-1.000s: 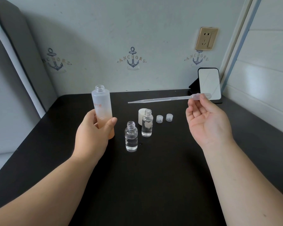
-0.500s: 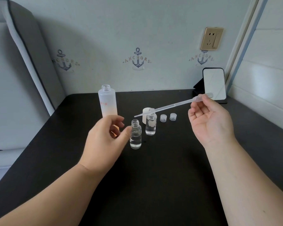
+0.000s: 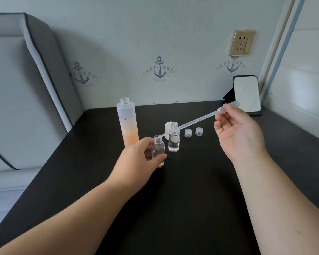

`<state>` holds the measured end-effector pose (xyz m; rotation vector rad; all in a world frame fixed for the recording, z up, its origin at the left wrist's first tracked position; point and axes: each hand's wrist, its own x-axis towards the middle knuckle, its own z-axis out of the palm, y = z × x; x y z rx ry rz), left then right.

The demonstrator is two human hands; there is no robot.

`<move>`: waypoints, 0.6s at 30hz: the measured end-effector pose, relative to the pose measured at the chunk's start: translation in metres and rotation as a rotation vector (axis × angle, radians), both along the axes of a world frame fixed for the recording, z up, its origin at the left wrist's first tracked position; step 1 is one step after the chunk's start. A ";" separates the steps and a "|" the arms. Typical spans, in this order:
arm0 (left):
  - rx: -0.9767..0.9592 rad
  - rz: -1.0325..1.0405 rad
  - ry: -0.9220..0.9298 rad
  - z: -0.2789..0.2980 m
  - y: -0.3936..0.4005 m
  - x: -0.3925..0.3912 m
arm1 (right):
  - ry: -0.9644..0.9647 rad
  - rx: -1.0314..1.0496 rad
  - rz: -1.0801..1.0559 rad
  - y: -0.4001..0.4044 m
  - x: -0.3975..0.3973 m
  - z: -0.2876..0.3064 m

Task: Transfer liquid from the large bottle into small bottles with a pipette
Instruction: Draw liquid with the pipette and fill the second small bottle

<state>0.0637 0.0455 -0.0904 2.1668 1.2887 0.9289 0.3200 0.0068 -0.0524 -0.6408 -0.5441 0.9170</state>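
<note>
While standing on the black table, near small bottle gripped by left hand; pipette pinched at the bulb by right hand, tip at that bottle's mouth; second small bottle behind; large bottle farther left.

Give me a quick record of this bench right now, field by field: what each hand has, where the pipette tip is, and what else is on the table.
left hand: holds the near small bottle, upright on the table
right hand: pinches the pipette at its bulb
pipette tip: at the near small bottle's mouth
large bottle: uncapped, upright, untouched
far small bottle: uncapped, some clear liquid inside
small caps: two, loose, right of the bottles
white cap: behind the far small bottle
mirror: back right corner
</note>
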 end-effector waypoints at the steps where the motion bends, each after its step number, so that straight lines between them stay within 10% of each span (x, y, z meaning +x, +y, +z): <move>1: -0.009 -0.005 0.016 0.003 0.000 0.000 | -0.002 0.004 0.002 0.000 0.000 0.000; 18: -0.002 0.004 -0.073 -0.005 0.006 -0.010 | -0.089 0.002 -0.033 0.001 -0.002 0.000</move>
